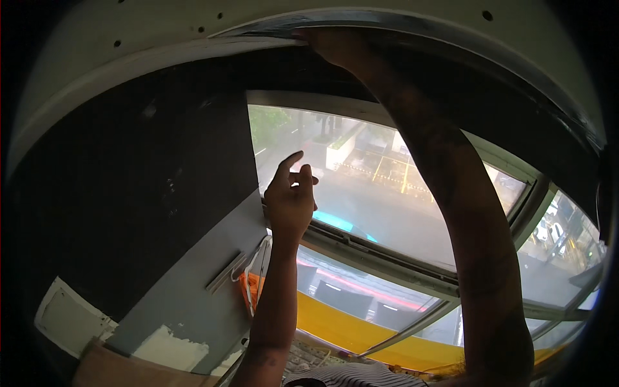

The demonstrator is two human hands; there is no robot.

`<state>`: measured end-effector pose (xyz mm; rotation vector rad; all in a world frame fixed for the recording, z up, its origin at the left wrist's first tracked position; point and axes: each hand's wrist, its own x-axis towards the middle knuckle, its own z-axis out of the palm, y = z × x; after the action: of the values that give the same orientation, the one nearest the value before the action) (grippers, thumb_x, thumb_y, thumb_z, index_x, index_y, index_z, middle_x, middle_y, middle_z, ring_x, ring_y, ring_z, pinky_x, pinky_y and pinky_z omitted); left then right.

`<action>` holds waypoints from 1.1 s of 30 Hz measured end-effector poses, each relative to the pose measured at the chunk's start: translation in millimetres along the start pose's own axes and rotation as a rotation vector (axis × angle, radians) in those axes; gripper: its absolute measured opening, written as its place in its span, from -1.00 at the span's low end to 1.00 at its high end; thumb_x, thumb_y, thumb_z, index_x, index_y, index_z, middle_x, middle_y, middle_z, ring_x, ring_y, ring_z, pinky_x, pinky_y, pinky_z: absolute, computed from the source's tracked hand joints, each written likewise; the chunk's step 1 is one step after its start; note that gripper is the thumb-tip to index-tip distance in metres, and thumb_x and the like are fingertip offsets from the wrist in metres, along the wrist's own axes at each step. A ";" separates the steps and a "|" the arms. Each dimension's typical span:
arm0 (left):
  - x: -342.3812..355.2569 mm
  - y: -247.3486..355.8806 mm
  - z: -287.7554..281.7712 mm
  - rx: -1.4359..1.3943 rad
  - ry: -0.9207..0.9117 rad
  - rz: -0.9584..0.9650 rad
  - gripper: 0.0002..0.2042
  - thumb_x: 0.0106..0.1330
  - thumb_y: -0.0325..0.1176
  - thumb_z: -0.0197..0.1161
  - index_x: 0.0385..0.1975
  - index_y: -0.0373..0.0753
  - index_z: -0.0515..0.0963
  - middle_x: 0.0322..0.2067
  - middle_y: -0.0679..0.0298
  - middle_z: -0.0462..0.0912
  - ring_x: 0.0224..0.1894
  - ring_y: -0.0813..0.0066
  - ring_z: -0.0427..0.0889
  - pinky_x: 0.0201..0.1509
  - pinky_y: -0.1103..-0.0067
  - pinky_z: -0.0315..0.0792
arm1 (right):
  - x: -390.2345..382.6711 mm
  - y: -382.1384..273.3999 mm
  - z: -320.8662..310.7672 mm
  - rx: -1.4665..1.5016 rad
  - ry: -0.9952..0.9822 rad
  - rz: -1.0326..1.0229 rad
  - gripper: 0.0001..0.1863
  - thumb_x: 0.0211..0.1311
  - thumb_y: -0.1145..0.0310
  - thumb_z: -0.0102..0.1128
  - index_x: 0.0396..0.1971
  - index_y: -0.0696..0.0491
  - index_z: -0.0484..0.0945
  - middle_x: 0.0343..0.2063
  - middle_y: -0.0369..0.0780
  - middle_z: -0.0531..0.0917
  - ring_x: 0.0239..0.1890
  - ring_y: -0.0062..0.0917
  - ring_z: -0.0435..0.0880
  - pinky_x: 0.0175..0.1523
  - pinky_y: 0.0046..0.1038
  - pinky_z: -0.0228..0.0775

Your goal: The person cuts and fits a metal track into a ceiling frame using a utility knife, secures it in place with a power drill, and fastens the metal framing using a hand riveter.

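Note:
My left hand point(291, 197) is raised in front of a large window pane point(354, 168), fingers apart and partly bent, with nothing visible in them. My right arm stretches up the right side to my right hand point(332, 45), which is at a curved metal strip point(400, 24) along the underside of a pale upper panel point(148, 32). Its fingertips are hard to make out against the dark recess, so I cannot tell whether they grip the strip.
A dark painted wall point(116, 174) with pale patches is at left. A hanger point(263, 248) with orange material point(249, 290) hangs beside the window. A yellow band point(329, 322) runs below the glass, and more panes point(554, 238) continue right. Striped fabric point(361, 377) shows below.

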<state>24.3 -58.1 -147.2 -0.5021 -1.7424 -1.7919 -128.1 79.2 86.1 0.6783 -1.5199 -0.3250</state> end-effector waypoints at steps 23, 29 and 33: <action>-227.2 -148.1 -0.8 -0.259 -0.947 -0.590 -0.61 0.31 -0.15 0.14 0.03 -0.26 0.47 -0.44 0.17 0.69 -0.59 0.58 0.59 -0.44 0.62 0.49 | 24.7 -19.2 -53.8 0.314 -0.382 0.100 -0.57 0.21 0.04 0.21 -0.10 0.09 0.56 -0.17 -0.20 0.63 -0.06 -0.46 0.56 0.07 -0.41 0.36; -189.8 -144.3 -7.8 -0.222 -0.866 -0.561 -0.65 0.33 -0.18 0.14 0.00 -0.28 0.48 -0.45 0.17 0.69 -0.60 0.59 0.58 -0.44 0.63 0.49 | 13.0 -11.7 -19.5 0.403 -0.022 0.109 -0.66 0.29 0.09 0.10 -0.15 0.03 0.61 -0.18 -0.15 0.66 -0.04 -0.32 0.60 0.11 -0.39 0.35; -154.1 -128.9 -22.1 -0.176 -0.802 -0.538 -0.68 0.34 -0.25 0.14 0.02 -0.26 0.46 -0.44 0.21 0.69 -0.59 0.64 0.57 -0.46 0.66 0.48 | -0.5 -14.2 3.9 0.547 0.113 0.158 -0.70 0.31 0.15 0.07 -0.19 0.05 0.61 -0.19 -0.16 0.66 -0.06 -0.34 0.60 0.09 -0.39 0.36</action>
<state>61.7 -60.7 -345.8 -1.0033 -2.4330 -2.3255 -128.9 67.6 77.0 0.9765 -1.5502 0.2586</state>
